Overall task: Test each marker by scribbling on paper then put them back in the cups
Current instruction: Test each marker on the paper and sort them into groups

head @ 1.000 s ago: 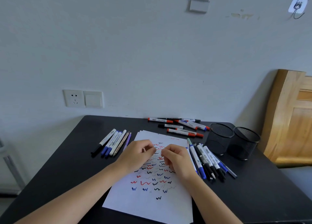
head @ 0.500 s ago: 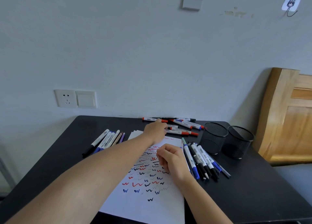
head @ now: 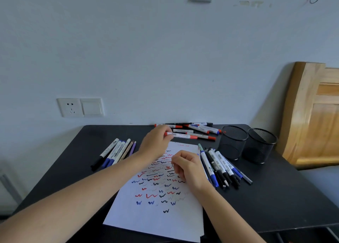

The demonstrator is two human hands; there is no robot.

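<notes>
My left hand [head: 156, 142] grips the near end of a red-capped white marker [head: 183, 136], lifted just above the far edge of the paper [head: 156, 217]. The sheet carries several red, blue and black scribbles. My right hand [head: 189, 166] rests as a loose fist on the paper's right side; I cannot tell whether it holds anything. Several markers lie at the back [head: 200, 128], a second bunch at the left [head: 117, 151], and a third at the right [head: 220, 166]. Two black mesh cups [head: 233, 142] [head: 260, 147] stand at the right, and look empty.
The black table [head: 284, 197] meets the wall at its far edge. A wooden board [head: 311, 114] leans behind the cups at the right. A wall socket and switch [head: 80, 107] sit above the table's left side.
My left hand left the paper, reached to the back group and picked up a red-capped marker. My right hand stayed on the paper.
</notes>
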